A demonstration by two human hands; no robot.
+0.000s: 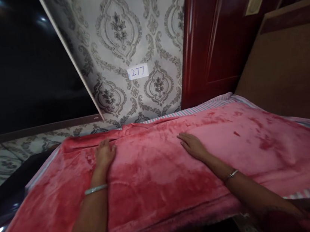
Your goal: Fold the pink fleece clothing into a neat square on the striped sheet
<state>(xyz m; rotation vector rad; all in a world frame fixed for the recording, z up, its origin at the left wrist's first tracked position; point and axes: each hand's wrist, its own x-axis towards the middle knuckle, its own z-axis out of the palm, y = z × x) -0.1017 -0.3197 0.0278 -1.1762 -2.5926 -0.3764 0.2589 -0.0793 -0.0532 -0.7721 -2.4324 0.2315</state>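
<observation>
A plush pink-red blanket point(150, 169) lies spread before me, with darker brushed patches and a folded ridge along its far left edge. My left hand point(104, 154) rests flat on it near that ridge, fingers stretched forward. On the middle of the blanket lies my right hand point(192, 145), palm down with fingers extended toward the far left. Neither hand grips anything. Beneath the blanket, a striped cloth point(207, 103) shows along the far edge and at the right side.
Behind the blanket stands a patterned wall with a paper label point(138, 71) reading 277. A large dark screen point(24, 64) is at the left. At the right are a dark red door panel point(206, 30) and a brown board point(287, 66). Dark glossy objects sit at the lower left.
</observation>
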